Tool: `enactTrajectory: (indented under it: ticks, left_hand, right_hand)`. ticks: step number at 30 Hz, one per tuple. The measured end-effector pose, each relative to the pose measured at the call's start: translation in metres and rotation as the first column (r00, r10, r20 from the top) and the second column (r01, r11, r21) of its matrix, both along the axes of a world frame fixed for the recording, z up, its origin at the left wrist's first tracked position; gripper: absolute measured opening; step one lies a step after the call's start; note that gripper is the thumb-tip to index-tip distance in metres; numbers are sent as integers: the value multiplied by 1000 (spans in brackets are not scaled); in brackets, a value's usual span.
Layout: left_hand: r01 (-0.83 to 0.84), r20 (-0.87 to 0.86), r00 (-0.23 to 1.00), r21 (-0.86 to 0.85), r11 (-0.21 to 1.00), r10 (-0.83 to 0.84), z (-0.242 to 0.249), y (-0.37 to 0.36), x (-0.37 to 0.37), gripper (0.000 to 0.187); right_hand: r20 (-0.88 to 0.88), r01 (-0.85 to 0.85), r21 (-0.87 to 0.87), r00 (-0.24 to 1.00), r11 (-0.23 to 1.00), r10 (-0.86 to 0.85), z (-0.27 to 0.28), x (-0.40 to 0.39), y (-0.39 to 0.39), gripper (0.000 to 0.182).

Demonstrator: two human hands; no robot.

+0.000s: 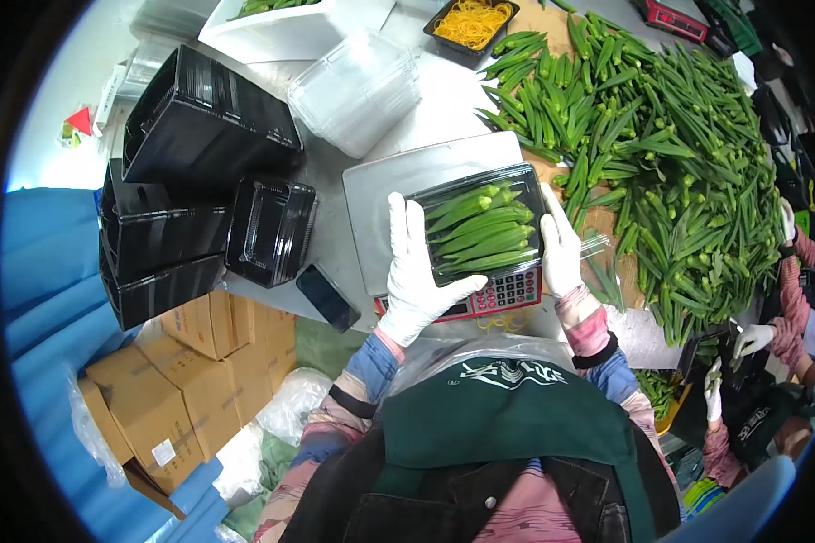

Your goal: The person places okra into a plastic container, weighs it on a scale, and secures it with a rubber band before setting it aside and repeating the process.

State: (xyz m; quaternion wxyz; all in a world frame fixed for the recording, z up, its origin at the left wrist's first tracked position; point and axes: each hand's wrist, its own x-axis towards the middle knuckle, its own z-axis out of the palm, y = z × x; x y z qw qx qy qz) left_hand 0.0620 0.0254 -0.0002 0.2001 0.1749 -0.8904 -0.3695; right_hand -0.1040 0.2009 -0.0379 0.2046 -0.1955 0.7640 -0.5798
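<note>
Black okra tray [482, 228] held between left hand [415, 271] and right hand [560, 249]

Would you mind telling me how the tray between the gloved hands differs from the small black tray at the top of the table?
The held tray is filled with green okra pods, while the top tray holds yellow rubber bands. The held tray sits over the scale, gripped by the left hand and right hand; the top tray lies untouched on the table. Both are black and rectangular.
</note>
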Motion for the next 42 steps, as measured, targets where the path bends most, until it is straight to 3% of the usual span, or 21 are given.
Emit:
enactTrajectory:
  ticks: [2,3,4,6,7,9,13,16,22,23,25,26,28,30,31,33,36,38,40,42]
  left_hand:
    - [-60,62,996,-94,994,66,7,-1,10,122]
    - [-89,92,990,-142,986,103,10,1,16,119]
    - [-155,-52,983,295,943,178,12,11,20,107]
    - [-332,37,937,409,850,348,13,17,37,82]
    - [-346,87,925,594,726,370,6,16,46,74]
    - [-345,198,904,861,375,378,-6,13,61,57]
    - [-216,146,929,960,177,340,-16,27,67,29]
    - [-207,159,918,974,97,365,-19,24,65,27]
    - [137,-53,934,966,-219,352,-30,10,62,27]
    - [101,-38,940,980,-170,339,-31,10,63,30]
    - [33,-10,949,997,-67,316,-24,9,61,35]
    - [-73,54,979,993,89,199,-18,2,61,38]
    - [-212,233,972,881,423,2,19,-23,57,45]
    - [-261,300,954,789,556,22,16,-47,51,49]
    - [-267,251,962,793,548,105,8,-55,43,49]
    - [-303,208,950,800,518,234,4,-68,18,45]
    - [-167,63,984,659,733,168,-23,-79,-8,40]
    - [-211,142,977,534,819,159,-10,-68,-24,35]
    - [-217,153,975,526,822,159,-13,-67,-23,32]
    - [-213,185,973,484,849,138,-11,-67,-19,30]
  right_hand:
    - [13,11,49,1000,999,-12,6,3,9,50]
    - [121,74,-45,990,996,-68,14,7,14,49]
    - [152,89,-14,985,996,-86,13,9,23,47]
    - [217,112,54,968,992,-121,9,10,43,44]
    - [215,170,50,960,984,-176,9,14,46,38]
    - [385,109,-2,918,994,-100,16,17,51,35]
    - [571,161,-123,818,979,-63,9,18,49,29]
    - [633,164,-206,774,965,4,3,15,50,27]
    - [779,298,-523,547,799,306,-27,14,55,31]
    - [779,328,-575,501,750,378,-34,13,57,32]
    - [726,165,-419,652,893,221,-19,7,58,32]
    - [674,98,-317,723,944,151,-11,4,58,32]
    - [517,-184,-134,825,974,227,-4,-26,65,32]
    - [376,-117,-70,917,991,135,2,-44,52,34]
    - [385,-32,-53,921,998,50,2,-52,40,35]
    - [354,-23,-106,933,994,60,7,-63,7,35]
    - [218,-73,-90,972,993,91,11,-67,-30,33]
    - [294,-40,-118,953,992,73,-9,-72,-40,29]
    - [445,-41,-130,891,991,95,5,-72,-39,28]
    - [533,-86,-227,822,970,198,-2,-75,-37,28]
